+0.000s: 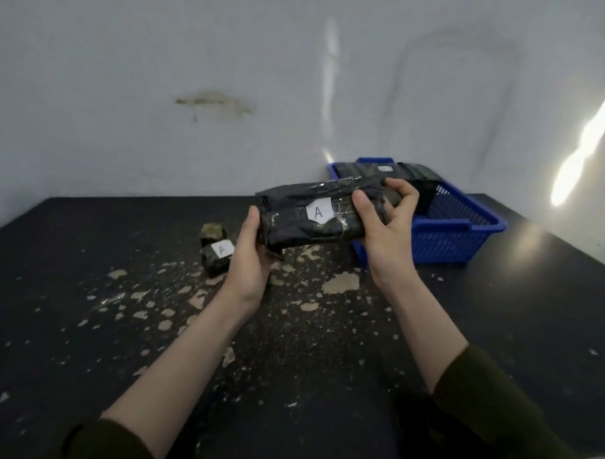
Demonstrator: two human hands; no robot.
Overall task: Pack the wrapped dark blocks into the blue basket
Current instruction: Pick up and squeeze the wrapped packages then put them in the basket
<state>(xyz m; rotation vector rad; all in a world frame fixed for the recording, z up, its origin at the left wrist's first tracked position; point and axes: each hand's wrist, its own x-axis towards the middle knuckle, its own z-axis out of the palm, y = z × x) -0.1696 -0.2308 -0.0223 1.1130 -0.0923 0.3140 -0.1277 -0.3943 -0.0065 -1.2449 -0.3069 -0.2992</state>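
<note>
We hold the wrapped dark block (pixel 294 229) crosswise, left hand (pixel 250 251) and right hand (pixel 386 223) curled round its ends; blue basket (pixel 449 246) nearest the right.

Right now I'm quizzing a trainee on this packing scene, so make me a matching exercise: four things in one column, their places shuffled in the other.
Things
1. large dark plastic-wrapped block labelled A
2. small dark wrapped block labelled A
3. blue plastic mesh basket
4. dark wrapped block nearest the wall

Places
a. inside the basket
b. held up between left hand and right hand
c. on the black table, right side
d. on the table, beside the left hand

Pairs: 1-b, 2-d, 3-c, 4-a
</note>
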